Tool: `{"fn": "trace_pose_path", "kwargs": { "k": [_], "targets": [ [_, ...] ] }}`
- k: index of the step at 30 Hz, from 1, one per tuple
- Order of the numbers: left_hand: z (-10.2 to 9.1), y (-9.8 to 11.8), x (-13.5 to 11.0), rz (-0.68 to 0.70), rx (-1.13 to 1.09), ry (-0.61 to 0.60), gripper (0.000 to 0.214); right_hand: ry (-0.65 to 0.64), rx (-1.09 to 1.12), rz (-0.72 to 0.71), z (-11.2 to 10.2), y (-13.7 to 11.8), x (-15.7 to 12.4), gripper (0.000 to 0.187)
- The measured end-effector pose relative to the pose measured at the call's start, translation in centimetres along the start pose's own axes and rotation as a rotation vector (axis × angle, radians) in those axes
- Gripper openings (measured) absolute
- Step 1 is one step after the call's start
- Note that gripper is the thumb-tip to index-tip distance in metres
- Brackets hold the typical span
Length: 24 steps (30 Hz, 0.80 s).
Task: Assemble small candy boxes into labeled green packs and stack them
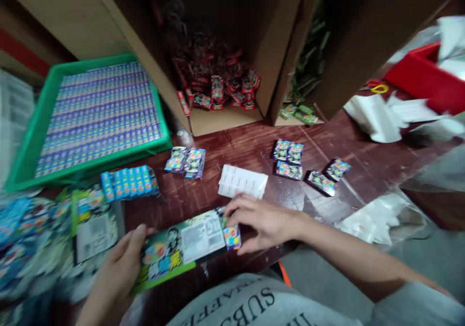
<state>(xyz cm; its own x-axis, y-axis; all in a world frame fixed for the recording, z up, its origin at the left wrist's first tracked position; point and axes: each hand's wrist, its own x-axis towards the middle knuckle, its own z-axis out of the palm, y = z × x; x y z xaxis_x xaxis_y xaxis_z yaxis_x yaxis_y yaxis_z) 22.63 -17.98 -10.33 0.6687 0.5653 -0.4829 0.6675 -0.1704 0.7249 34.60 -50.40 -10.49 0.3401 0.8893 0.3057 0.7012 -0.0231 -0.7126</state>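
My left hand [125, 260] grips the left end of a long green printed package [163, 258], thumb on top. A white label lies along its middle. At the package's right end my right hand [256, 222] has its fingers curled round a small colourful packet [232, 236], partly hidden by the fingers. Whether the packet is inside the package's end or only against it, I cannot tell. Just beyond the right hand lies a white label sheet [243, 180]. Small purple packets stand in a pair of stacks [194, 163] to its left and in more groups [288, 159] to its right.
A green tray [165, 139] full of small packets stands at the left. Light-blue packets [131, 183] and a heap of printed packages [39, 248] lie nearby. Cardboard boxes [225, 122] hold red and green packets at the back. A red bin [425, 79] and white papers [378, 117] are at right.
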Motion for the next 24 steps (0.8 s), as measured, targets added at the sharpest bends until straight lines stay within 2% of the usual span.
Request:
{"fn": "trace_pose_path", "kwargs": {
  "k": [1,3,7,9,12,14,17,21,24],
  "targets": [
    [0.3,0.5,-0.2,-0.108,-0.118,-0.02,0.034,0.006,0.043,0.025,-0.4,0.1,-0.1,0.048],
    [0.9,1.4,-0.5,-0.193,-0.276,0.009,0.036,0.055,0.064,0.116,-1.0,0.1,-0.4,0.05],
    [1.1,2.0,-0.2,-0.176,-0.382,0.083,0.039,0.173,0.041,0.201,-2.4,0.0,-0.9,0.051],
    [0.7,2.0,0.1,-0.183,-0.388,0.045,0.043,0.118,0.103,0.184,-3.5,-0.1,-0.8,0.05],
    [0.2,2.2,0.6,-0.189,-0.361,-0.032,0.047,-0.072,0.237,0.122,-5.0,0.0,0.1,0.045],
    [0.1,2.5,0.7,-0.197,-0.334,-0.084,0.046,-0.144,0.292,0.077,-5.4,0.1,0.8,0.044],
    [0.2,2.9,0.8,-0.209,-0.298,-0.128,0.043,-0.168,0.268,0.081,-5.2,0.5,1.3,0.042],
    [0.6,2.8,0.9,-0.188,-0.272,-0.087,0.042,-0.143,0.174,0.145,-4.6,1.2,0.9,0.039],
    [1.3,3.1,0.9,-0.142,-0.258,-0.096,0.045,-0.127,0.162,0.142,-3.8,1.8,0.7,0.045]
  ]
}}
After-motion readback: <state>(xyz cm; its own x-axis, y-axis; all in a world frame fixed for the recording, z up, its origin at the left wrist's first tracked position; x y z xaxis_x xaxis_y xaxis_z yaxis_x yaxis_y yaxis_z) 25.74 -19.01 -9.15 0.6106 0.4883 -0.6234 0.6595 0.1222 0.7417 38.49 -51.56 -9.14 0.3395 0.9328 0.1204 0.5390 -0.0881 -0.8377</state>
